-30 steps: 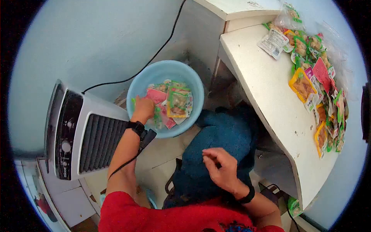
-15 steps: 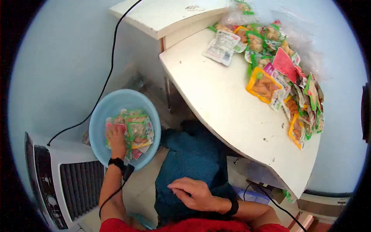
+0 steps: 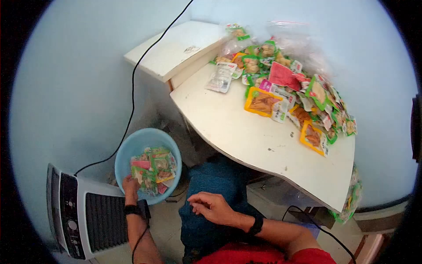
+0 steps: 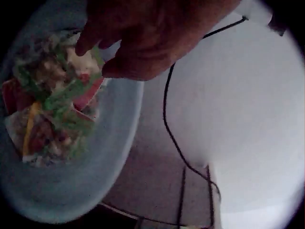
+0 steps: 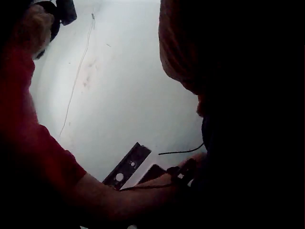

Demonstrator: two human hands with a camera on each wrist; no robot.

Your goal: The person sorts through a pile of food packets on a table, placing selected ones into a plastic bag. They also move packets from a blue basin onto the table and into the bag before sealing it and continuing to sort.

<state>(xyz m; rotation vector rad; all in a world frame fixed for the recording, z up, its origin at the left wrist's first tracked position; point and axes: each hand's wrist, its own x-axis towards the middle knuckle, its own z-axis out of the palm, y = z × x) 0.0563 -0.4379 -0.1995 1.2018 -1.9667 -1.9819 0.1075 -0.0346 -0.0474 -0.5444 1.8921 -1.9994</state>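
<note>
A light blue plastic basin (image 3: pixel 124 149) stands on the floor at the lower left, holding several snack packets (image 3: pixel 161 163) with green, yellow and pink printing. My left hand (image 3: pixel 130 185) is at the basin's near left side, over its rim. In the left wrist view the fingers of this hand (image 4: pixel 138 43) hang loosely bent above the packets, with nothing between them. Over my lap, my right hand (image 3: pixel 212 207) hovers with loosely bent fingers and holds nothing. The right wrist view shows that hand only as a dark shape.
A white curved desk (image 3: pixel 228 127) carries a heap of snack packets (image 3: pixel 285 77) and clear plastic bags (image 3: pixel 303 48). Left of the basin stands an air cooler (image 3: pixel 94 220) with a black cable (image 3: pixel 133 83). A bag of packets (image 3: pixel 351 198) hangs by the desk's right end.
My view has swung up and right toward the desk. The left hand has drawn back from the packets' middle toward the basin's near left rim. The right hand stays over the lap.
</note>
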